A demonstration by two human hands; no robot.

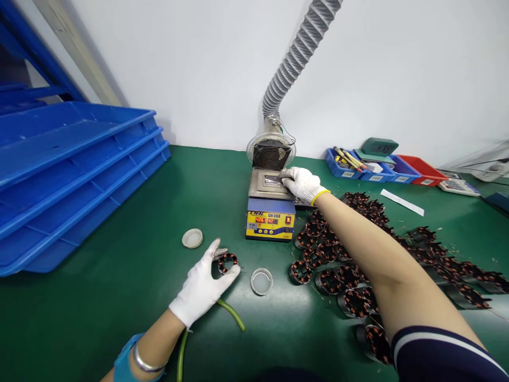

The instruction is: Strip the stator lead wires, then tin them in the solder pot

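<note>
My left hand [202, 286], in a white glove, pinches a small round motor stator with copper windings [227, 262] that rests on the green mat. My right hand [302, 183], also gloved, reaches forward over the metal top of a solder pot [270, 204] with a blue and yellow front and red digits. Its fingers are curled at the edge of the molten bath [269, 180]; what they hold is hidden. A heap of several more wound stators [338, 265] lies under my right forearm.
A fume fan [271, 155] on a grey ribbed hose stands behind the pot. A white lid [192, 238] and a small clear dish [261, 281] lie near my left hand, with a green cable [233, 314]. Stacked blue trays [71, 170] fill the left. Small blue and red bins [382, 167] stand back right.
</note>
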